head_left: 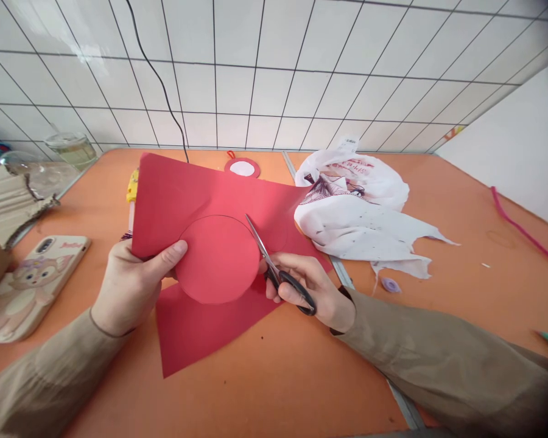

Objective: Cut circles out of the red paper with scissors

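At the middle we see the red disc (pixel 217 267), its lower edge cut clear and its upper edge a drawn arc on the red sheet (pixel 187 188), held over the table (pixel 242 407). The scissors (pixel 269 261) lie along its rim, from 3 o'clock towards 1, tips pointing to 11 and handles to 5. From the right hand (pixel 319 289) we find the disc at 9 to 10 o'clock; the left hand (pixel 134 277) is nearer, thumb on its 9-to-10 o'clock edge. That left grip pinches the sheet; the right grip is curled round the scissors' black handles. We cannot tell how far the blades are parted. Further out, we see a white plastic bag (pixel 360 219) at 2 o'clock and a phone (pixel 36 292) at 9.
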A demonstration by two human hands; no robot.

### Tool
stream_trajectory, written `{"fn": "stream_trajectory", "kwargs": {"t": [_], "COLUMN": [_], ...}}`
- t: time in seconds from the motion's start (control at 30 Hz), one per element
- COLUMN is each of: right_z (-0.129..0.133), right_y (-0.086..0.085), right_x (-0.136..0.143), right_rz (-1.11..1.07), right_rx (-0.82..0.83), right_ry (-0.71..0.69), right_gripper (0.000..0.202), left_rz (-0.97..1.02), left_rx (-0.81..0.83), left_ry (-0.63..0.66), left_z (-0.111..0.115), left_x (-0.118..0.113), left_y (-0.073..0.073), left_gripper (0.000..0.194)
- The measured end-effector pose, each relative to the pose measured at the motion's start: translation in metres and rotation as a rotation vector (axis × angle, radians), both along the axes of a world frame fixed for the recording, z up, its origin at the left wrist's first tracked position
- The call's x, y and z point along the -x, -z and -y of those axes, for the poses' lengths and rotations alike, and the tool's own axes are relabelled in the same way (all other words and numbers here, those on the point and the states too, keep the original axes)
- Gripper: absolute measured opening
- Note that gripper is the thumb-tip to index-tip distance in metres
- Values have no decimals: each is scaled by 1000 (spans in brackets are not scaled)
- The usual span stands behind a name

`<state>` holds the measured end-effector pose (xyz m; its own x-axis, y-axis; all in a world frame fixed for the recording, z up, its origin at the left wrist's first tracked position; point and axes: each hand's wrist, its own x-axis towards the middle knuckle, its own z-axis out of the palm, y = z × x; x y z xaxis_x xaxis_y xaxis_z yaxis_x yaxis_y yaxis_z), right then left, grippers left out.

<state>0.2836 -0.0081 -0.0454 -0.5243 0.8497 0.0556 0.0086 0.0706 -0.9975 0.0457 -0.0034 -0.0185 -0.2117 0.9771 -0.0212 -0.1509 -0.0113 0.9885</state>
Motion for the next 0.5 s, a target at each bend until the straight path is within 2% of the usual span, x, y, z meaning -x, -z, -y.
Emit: {"fn": "stream_trajectory", "kwargs": {"t": [0.5], "right_z": [0], "right_y": [4], "right_x": [-1], "right_rz": [-40], "right_rx": [11], "right_ry": [-17], "right_gripper": [42], "left_rz": [3], "left_rx": [-6], "left_ry": [23], "left_z": [-2], "left_x": [4], "left_y": [9], "left_gripper": [6]}}
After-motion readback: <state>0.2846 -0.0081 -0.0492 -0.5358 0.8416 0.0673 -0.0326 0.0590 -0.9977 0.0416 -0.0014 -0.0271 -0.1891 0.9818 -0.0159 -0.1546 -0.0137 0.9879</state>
